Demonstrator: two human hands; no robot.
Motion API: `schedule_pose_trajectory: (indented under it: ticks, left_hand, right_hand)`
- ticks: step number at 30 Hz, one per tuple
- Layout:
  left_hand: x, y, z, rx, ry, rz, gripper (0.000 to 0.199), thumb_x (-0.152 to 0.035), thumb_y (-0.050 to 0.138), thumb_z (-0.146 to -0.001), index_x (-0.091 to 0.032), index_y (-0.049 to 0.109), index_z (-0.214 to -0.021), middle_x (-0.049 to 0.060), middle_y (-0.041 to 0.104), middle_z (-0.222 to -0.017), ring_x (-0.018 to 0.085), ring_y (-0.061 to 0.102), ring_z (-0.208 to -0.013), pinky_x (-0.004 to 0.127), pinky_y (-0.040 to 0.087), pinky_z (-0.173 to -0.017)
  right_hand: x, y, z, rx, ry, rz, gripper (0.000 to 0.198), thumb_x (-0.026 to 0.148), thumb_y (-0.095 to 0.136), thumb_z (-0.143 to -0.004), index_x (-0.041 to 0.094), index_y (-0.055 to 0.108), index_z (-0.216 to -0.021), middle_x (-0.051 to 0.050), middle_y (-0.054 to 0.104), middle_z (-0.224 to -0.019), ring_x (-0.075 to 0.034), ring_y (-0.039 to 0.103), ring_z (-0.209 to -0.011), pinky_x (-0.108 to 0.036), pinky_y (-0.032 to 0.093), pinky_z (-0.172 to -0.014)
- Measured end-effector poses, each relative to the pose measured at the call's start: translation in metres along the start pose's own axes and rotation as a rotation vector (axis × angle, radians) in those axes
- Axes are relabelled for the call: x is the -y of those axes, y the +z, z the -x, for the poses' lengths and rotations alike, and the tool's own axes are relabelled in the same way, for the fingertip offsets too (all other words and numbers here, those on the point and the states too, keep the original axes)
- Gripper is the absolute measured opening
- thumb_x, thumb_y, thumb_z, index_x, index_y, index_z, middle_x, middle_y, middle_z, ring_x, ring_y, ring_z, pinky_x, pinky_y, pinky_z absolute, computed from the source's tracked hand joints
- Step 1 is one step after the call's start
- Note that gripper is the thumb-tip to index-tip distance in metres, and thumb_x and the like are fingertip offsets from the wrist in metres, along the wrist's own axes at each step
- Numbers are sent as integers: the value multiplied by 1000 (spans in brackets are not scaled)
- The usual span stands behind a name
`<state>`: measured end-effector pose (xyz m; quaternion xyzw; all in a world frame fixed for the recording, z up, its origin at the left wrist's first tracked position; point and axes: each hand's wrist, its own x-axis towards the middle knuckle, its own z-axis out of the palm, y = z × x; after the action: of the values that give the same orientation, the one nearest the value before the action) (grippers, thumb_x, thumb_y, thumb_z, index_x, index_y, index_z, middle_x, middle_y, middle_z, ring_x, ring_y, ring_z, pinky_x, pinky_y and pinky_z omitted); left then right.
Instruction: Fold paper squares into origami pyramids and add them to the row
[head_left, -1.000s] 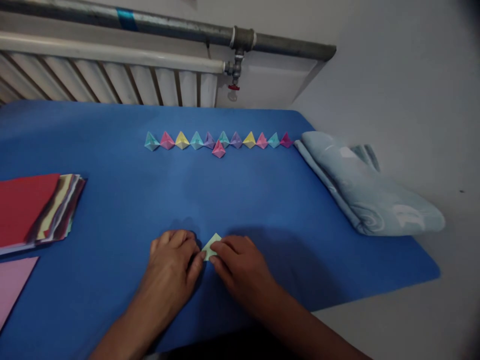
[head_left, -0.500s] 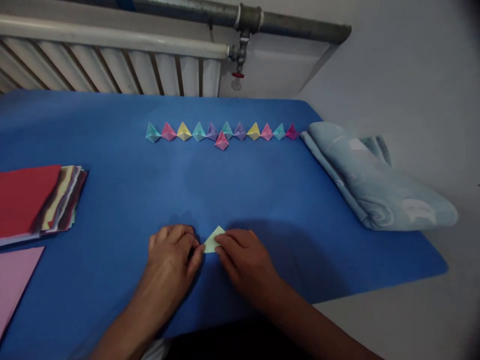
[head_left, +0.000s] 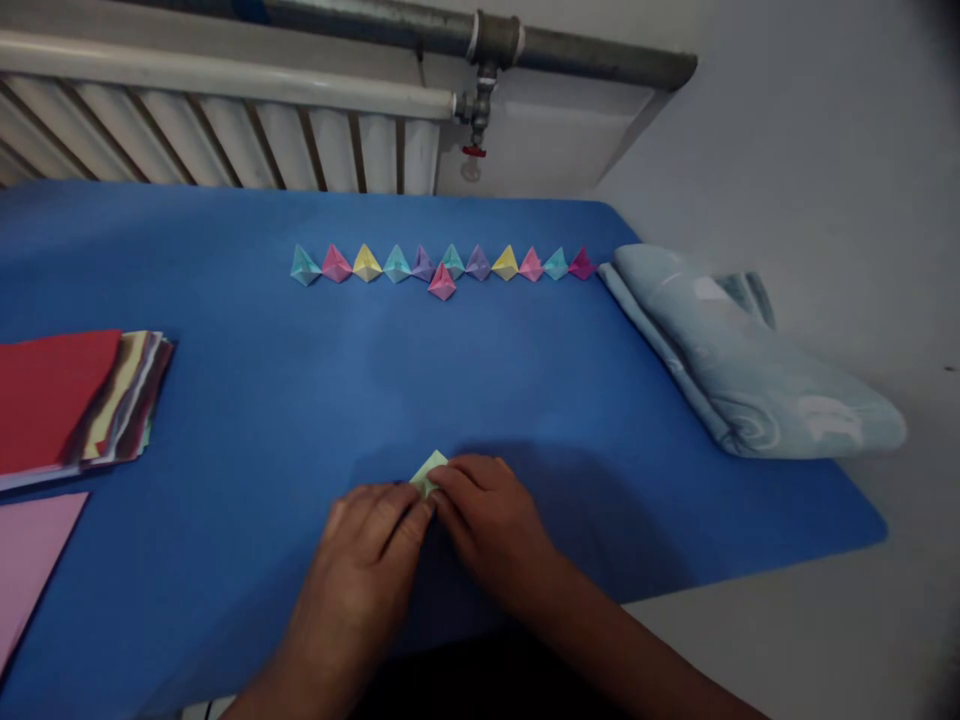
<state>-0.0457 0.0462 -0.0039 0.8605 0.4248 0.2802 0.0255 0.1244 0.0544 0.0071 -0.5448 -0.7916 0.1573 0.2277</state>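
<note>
Near the front of the blue table, a small pale-green folded paper [head_left: 430, 466] lies between my two hands, its pointed top showing. My left hand [head_left: 371, 545] has its fingers together, the tips pressed on the paper's left and lower part. From the other side my right hand [head_left: 491, 515] pinches the right part of it. The fingers hide the lower half of the paper. Farther back stands a row of small folded paper shapes [head_left: 396, 264] in blue, pink, yellow and purple, with one pink paper shape [head_left: 442, 283] just in front of the row.
A stack of coloured paper [head_left: 56, 400], red on top, lies at the left of the blue table [head_left: 247, 390], with a pink sheet [head_left: 34, 560] nearer me. A folded light-blue blanket [head_left: 750, 370] rests at the right edge. Behind are a white radiator [head_left: 285, 140] and a valve [head_left: 478, 110].
My left hand has shifted right and nearer to me, its fingers now over the paper's lower left part. My right hand has stayed almost in place.
</note>
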Motion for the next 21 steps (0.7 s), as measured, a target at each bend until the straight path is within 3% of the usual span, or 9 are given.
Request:
schedule_pose_trajectory:
  ticks: [10, 16, 21]
  left_hand:
    - [-8, 4, 17, 63, 0, -60, 32, -11, 40, -94, -15, 59, -120, 8, 66, -117, 22, 60, -105, 45, 34, -99]
    - [-3, 0, 15, 83, 100, -87, 34, -10, 37, -94, -16, 60, -119, 8, 67, -114, 23, 60, -101, 45, 34, -97]
    - [-9, 0, 10, 141, 44, -155, 40, -6, 38, -89, -16, 56, -123, 9, 64, -116, 24, 57, -102, 46, 35, -96]
  right_hand:
    - [-2, -1, -1, 6, 34, -73, 16, 13, 53, -87, 19, 65, -97, -5, 65, -92, -18, 58, -85, -32, 45, -79]
    - [-1, -5, -6, 70, 89, -50, 18, 13, 50, -89, 19, 65, -96, -3, 63, -85, -15, 58, -81, -28, 44, -76]
    - [-1, -2, -17, 58, 149, 54, 18, 18, 49, -91, 20, 67, -89, -2, 62, -81, -14, 58, -72, -24, 42, -67]
